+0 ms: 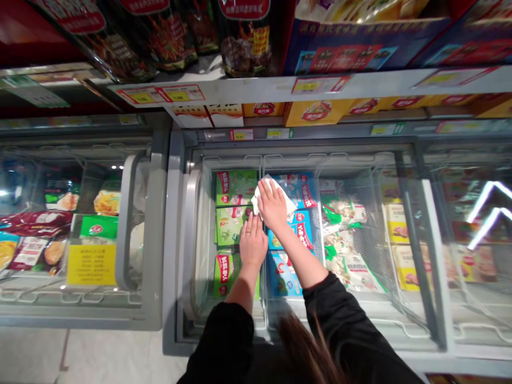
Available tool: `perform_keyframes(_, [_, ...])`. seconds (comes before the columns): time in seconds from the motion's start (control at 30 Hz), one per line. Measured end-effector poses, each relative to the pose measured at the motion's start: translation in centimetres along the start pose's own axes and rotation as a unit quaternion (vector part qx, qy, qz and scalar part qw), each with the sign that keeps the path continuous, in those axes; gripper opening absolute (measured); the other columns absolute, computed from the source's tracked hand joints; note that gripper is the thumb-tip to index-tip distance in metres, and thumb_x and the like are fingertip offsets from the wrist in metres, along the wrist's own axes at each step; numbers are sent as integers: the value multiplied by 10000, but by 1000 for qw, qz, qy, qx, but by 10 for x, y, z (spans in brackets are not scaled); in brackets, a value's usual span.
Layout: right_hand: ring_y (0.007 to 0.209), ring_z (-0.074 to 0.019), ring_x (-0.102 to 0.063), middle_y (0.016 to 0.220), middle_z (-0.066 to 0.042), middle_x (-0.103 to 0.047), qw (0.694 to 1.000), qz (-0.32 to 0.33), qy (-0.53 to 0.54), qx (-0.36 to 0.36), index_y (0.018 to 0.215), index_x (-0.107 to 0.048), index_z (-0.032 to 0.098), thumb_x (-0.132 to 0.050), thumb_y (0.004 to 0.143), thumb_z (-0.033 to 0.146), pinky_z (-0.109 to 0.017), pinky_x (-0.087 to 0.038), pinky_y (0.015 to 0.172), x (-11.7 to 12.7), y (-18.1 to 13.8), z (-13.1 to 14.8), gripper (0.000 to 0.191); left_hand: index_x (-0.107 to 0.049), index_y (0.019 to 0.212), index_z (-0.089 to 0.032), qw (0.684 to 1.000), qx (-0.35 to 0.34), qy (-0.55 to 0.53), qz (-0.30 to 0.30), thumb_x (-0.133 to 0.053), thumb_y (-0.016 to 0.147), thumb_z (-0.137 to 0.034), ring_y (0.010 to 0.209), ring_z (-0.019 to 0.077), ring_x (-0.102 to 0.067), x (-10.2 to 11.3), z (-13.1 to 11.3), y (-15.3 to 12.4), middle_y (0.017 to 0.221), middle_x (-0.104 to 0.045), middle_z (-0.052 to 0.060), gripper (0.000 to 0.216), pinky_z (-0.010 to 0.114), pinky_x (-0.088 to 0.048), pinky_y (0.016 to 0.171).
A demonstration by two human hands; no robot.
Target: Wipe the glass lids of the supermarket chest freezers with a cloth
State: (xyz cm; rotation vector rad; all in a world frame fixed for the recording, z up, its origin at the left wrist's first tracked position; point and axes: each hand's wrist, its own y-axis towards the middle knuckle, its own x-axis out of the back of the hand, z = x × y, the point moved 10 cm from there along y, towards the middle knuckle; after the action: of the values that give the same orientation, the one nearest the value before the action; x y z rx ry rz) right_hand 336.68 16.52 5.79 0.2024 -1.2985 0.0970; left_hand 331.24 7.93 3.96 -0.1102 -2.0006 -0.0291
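Cloth point(290, 203) lies on the glass lid point(356, 178), under the flattened right hand point(272, 207); the left hand point(253, 238), also flat, lies just beside it. Neither clamps anything. Cloth looks light, soft, limp: 1 spread palm or pinched corner should hold it.

Right fingers point(266, 192) flat on white cloth point(288, 201) over glass freezer lid point(356, 169)

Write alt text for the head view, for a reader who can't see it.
A person's right hand lies on a white cloth on the clear lid of a freezer, the left hand at the cloth's lower edge. Green boxes, blue boxes and bags show beneath, with a stocked shelf beyond.
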Motion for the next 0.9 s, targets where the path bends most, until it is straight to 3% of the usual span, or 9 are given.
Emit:
perform_keyframes(0.13, [1220, -152, -101, 1323, 34, -198, 994, 38, 20, 97, 1264, -239, 219, -280, 831, 236, -358, -121, 1002, -8, 7, 22, 435, -367, 1200, -105, 1000, -6, 11, 0, -348, 766, -107, 1200, 179, -182, -2, 0, 0, 1261, -319, 77, 435, 363, -195, 1011])
perform_keyframes(0.23, [1220, -129, -107, 1319, 62, -202, 985, 73, 20, 157, 1260, -242, 247, -301, 824, 251, -339, -135, 1003, -4, -15, 0, 440, -309, 1237, -133, 1000, -4, 9, -2, -352, 761, -106, 1201, 174, -178, 2, 0, 1, 1288, -266, 56, 479, 355, -203, 1010])
perform_keyframes(0.4, [1222, -147, -99, 1327, -1, -190, 999, 16, -33, -14, 1277, -216, 193, -238, 836, 243, -370, -161, 988, 20, -24, -75, 444, -259, 1262, -165, 1000, -4, -4, 5, -371, 754, -115, 1204, 168, -169, 5, -1, 1, 1308, -217, 29, 523, 339, -207, 1011])
perform_keyframes(0.5, [1222, -182, -96, 1328, -24, -184, 997, -4, -36, -74, 1282, -203, 174, -222, 837, 244, -415, -172, 971, 18, -14, -72, 450, -246, 1266, -168, 1000, -1, -5, 4, -372, 753, -102, 1204, 170, -169, 5, -1, 1, 1305, -225, 29, 533, 347, -203, 1012])
perform_keyframes(0.6, [1221, -185, -100, 1328, 0, -188, 999, 9, -20, -32, 1278, -210, 200, -240, 834, 246, -418, -161, 977, 9, -8, -38, 448, -237, 1269, -167, 1000, -1, -2, 0, -355, 758, -87, 1204, 166, -170, 6, -3, 1, 1302, -235, 30, 530, 353, -199, 1012])
perform_keyframes(0.7, [1222, -152, -102, 1319, 52, -209, 997, 42, -6, 57, 1269, -223, 254, -256, 831, 257, -380, -148, 999, 5, -24, -16, 439, -242, 1266, -166, 1000, -4, 0, -2, -346, 760, -85, 1205, 163, -167, 7, -5, 0, 1297, -251, 29, 523, 357, -195, 1012])
perform_keyframes(0.8, [1218, -121, -116, 1308, 88, -227, 992, 70, -2, 107, 1260, -228, 299, -265, 828, 262, -344, -156, 1009, 8, -54, -24, 435, -236, 1269, -154, 1000, -5, -1, -5, -349, 757, -84, 1202, 167, -178, 8, -6, 0, 1291, -263, 41, 529, 361, -198, 1010])
perform_keyframes(0.9, [1218, -125, -118, 1310, 69, -229, 997, 53, -13, 49, 1263, -227, 286, -263, 826, 256, -351, -165, 1006, 15, -66, -54, 440, -224, 1273, -164, 1000, -7, 0, -7, -359, 745, -74, 1198, 170, -194, 8, -6, 0, 1280, -287, 45, 553, 367, -201, 1007])
